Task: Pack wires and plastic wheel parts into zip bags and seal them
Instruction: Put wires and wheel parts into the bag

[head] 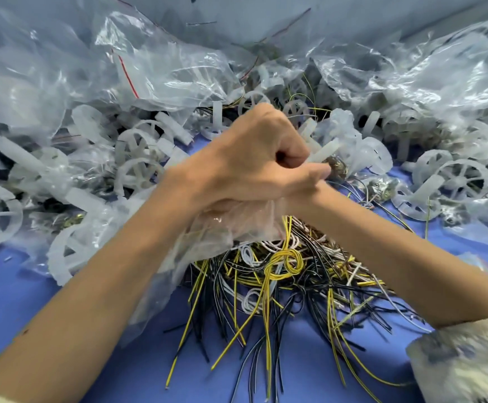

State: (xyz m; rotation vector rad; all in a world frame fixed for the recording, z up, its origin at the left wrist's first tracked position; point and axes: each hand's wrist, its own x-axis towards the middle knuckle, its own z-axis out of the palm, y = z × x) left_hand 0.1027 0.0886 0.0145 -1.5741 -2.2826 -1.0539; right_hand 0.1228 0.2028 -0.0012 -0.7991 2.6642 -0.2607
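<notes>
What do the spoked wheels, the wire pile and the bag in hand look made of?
Translucent white spoked wheels: moulded plastic, frosted matte, probably rigid. Yellow, black and white wire pile: smooth plastic-looking insulation; cores not visible. Thin clear bag: soft glossy film, crumpled with glints.

A tangled heap of wires point(280, 271), yellow, black and white, lies on the blue bench point(33, 309) at 6 o'clock, loose ends fanning out. Translucent white wheel parts point(138, 158), spoked rims and short rods, lie piled from 9 round to 3 o'clock. Crumpled clear zip bags point(120, 62) are heaped behind at 10 to 2. One zip bag point(222, 225) hangs bunched under the gripping left hand point(254, 158), above the wires.
</notes>
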